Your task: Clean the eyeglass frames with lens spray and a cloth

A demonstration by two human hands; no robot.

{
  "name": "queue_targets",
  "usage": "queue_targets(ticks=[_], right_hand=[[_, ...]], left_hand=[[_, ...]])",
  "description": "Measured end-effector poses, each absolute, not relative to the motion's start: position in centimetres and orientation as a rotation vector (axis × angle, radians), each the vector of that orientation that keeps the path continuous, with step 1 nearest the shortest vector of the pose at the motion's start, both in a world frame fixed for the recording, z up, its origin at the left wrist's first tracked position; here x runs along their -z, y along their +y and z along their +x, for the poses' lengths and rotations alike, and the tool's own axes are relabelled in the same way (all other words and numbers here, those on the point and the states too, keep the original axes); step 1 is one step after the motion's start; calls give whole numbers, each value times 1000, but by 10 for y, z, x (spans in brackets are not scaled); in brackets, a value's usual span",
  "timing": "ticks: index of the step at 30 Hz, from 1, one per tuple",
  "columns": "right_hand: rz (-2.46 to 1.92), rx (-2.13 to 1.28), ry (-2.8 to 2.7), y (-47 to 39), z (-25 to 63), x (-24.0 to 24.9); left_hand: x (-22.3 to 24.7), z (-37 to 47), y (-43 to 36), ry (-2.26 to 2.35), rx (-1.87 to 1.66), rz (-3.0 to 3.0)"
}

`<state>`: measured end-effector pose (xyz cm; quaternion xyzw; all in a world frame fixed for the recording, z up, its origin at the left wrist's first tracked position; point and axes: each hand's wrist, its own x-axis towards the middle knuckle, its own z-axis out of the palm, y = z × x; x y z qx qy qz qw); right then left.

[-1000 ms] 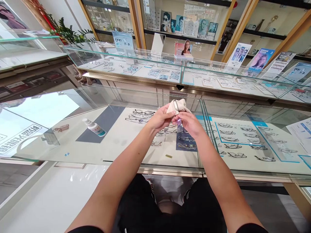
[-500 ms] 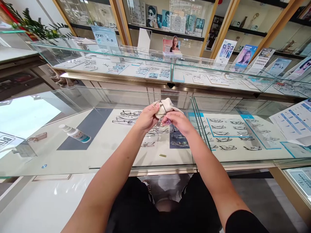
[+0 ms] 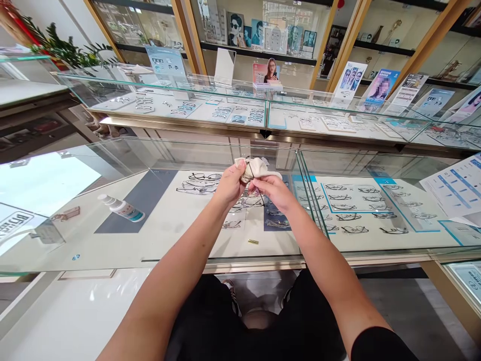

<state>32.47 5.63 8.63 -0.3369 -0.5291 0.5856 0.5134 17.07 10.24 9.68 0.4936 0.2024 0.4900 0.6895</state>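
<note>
Above the glass counter, my two hands meet around a crumpled cream cloth (image 3: pixel 262 168) and a pair of eyeglasses (image 3: pixel 251 168) with thin dark parts. My left hand (image 3: pixel 230 186) is closed, its thumb pressing the frame against the cloth. Pinching the cloth from the other side, my right hand (image 3: pixel 276 192) has its fingers bent around the near part of the eyeglasses. One dark temple slants down below my fingers. The cloth and hands hide most of the lenses.
A white spray bottle (image 3: pixel 122 208) lies tilted on the left of the counter. Near the front edge is a small gold-green cylinder (image 3: pixel 253 241). Rows of spectacle frames (image 3: pixel 355 229) show under the glass at right. A second display case (image 3: pixel 188 120) stands behind.
My hands stay together on the cloth and eyeglasses, having shifted only slightly. The cloth is bunched differently, and the hanging temple has swung a little to the left. The view has tilted slightly.
</note>
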Motion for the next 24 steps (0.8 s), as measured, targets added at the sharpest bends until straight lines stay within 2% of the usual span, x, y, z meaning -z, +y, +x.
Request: queue_targets(ticks=[7,15,24], right_hand=[[-773,-1456,-1180,59,334,-90],[-847,-1359,-1248,61,319,-78],[-819,-1315,-1249,60,328,-83]], left_hand=[[-103,166,100,328,-976,1112],[-90,177,102,445,-1155,1112],[-98,168,106,330,-1063,999]])
